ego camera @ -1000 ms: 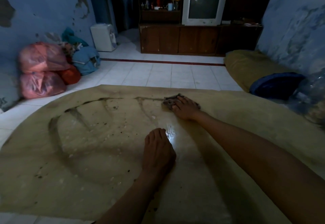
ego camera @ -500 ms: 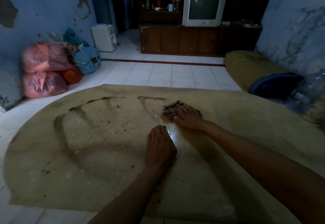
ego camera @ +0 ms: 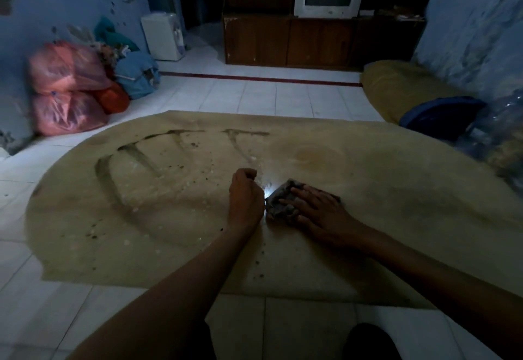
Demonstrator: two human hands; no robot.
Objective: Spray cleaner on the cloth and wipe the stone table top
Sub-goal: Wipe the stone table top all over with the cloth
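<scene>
Left hand (ego camera: 245, 196) is fisted; right hand (ego camera: 318, 210) lies flat, fingers (ego camera: 300, 191) spread.

left hand (ego camera: 245, 198) just beside cloth (ego camera: 278, 204)

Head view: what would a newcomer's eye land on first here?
The big oval stone table top fills the middle, streaked with dark curved wipe marks on its left half. Near its centre the right hand presses a dark cloth flat, with the left hand curled just to its left. Pink bags pile against the left wall.
</scene>
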